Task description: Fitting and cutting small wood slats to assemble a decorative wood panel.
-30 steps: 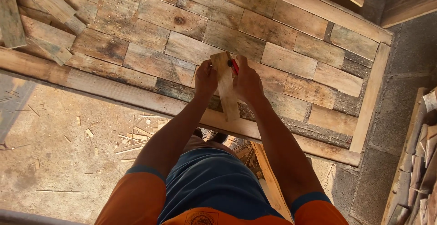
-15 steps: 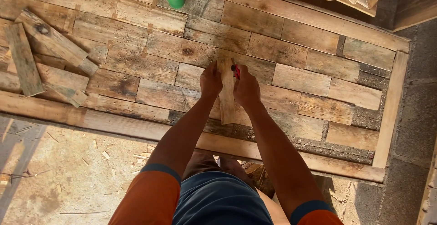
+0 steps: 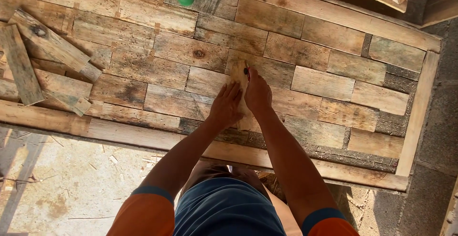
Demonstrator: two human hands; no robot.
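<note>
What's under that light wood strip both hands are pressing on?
The light wood strip lies across the brick-pattern plank panel. Left hand and right hand cover its lower half, so the surface beneath there is hidden.

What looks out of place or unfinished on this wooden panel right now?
Loose boards lie piled askew at the panel's left end, across the laid rows. Dark unfilled gaps show near the right edge. Both hands, left hand and right hand, press a pale wood piece standing crosswise to the rows.

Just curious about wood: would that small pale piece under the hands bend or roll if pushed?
Probably stiff: the pale wood piece looks like a thick flat offcut. Unlikely to roll, lying flat on the rough plank panel; likely scrapes rather than slides.
</note>
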